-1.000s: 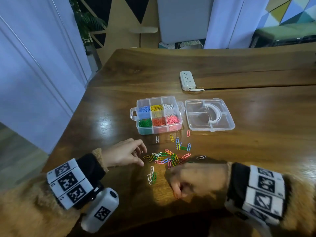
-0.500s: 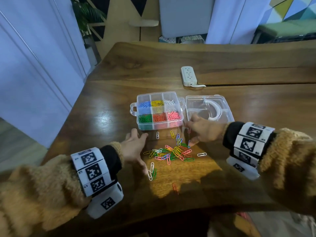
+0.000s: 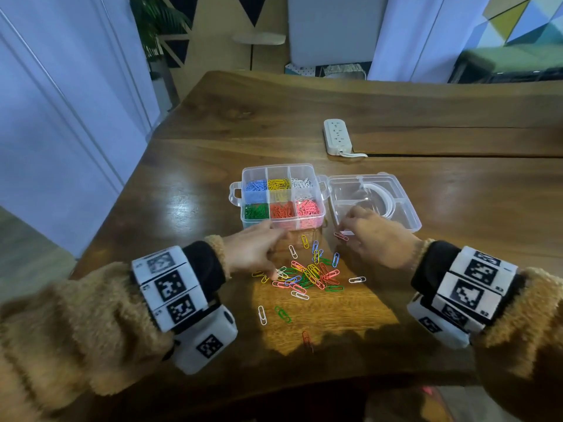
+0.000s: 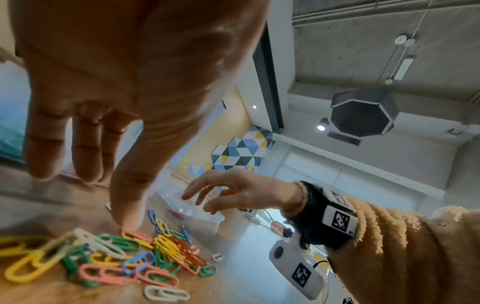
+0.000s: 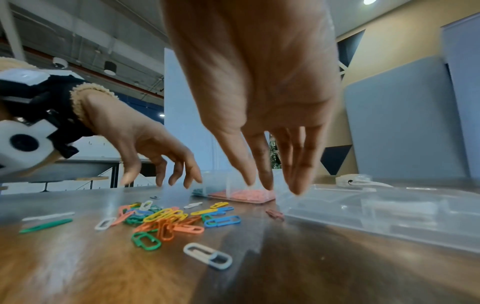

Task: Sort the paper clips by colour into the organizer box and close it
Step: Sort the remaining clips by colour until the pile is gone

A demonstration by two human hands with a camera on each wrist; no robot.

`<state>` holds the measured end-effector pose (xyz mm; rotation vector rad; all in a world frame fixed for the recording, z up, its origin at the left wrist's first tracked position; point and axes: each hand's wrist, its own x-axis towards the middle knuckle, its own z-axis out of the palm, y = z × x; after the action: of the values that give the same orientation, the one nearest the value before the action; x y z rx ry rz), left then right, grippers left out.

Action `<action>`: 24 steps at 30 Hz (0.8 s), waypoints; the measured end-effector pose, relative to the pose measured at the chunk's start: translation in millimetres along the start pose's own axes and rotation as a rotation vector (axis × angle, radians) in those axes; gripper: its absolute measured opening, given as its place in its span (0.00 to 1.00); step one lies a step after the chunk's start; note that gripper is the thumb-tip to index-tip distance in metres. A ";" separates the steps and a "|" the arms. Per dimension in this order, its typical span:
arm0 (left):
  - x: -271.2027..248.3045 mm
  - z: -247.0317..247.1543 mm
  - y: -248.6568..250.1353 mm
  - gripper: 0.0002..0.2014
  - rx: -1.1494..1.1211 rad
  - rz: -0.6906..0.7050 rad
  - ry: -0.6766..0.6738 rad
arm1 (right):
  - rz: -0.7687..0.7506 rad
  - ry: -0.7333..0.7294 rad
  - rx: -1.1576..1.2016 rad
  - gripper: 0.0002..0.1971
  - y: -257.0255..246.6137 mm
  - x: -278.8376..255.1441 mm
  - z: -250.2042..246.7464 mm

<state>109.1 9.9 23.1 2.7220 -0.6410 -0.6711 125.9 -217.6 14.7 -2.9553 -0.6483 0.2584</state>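
Note:
The clear organizer box (image 3: 236,193) stands open, with blue, yellow and white clips in its back row and green, red and pink in front. Its lid (image 3: 405,208) lies flat to the right. A mixed pile of paper clips (image 3: 304,277) (image 4: 109,253) (image 5: 161,220) lies in front of the box. My left hand (image 3: 262,251) (image 4: 109,185) is open, thumb tip down at the pile's left edge, fingers near the box's front wall. My right hand (image 3: 350,229) (image 5: 267,181) hovers open, fingers pointing down, just above a lone red clip (image 3: 341,236) (image 5: 275,214) by the lid's front edge.
A white power strip (image 3: 336,137) lies beyond the box. Stray clips lie nearer me: a white one (image 3: 262,315), a green one (image 3: 283,314), a red one (image 3: 307,338), and a white one (image 3: 357,280) right of the pile. The table's left edge runs close by.
My right hand has moved from the table's near side forward to the lid's front edge. My left hand has slid forward from the pile's left side to the box's front wall.

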 end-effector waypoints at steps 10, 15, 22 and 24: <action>-53.8 34.5 -2.0 0.60 0.105 -0.130 -0.067 | -0.182 -0.128 0.000 0.21 -27.9 -11.6 26.8; -28.9 34.1 2.2 0.63 0.115 -0.170 -0.018 | -0.278 -0.199 0.122 0.25 -44.2 -22.7 15.0; 0.7 19.5 5.4 0.55 0.032 -0.119 -0.094 | 0.046 -0.467 -0.091 0.50 -20.8 -40.8 -4.8; -0.6 24.2 10.5 0.48 -0.053 -0.053 -0.118 | 0.010 -0.438 -0.092 0.49 -29.0 -51.8 5.9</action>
<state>93.0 -2.5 6.2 2.6743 -0.5706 -0.8542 66.8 -212.9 20.3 -3.0071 -0.7033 0.9168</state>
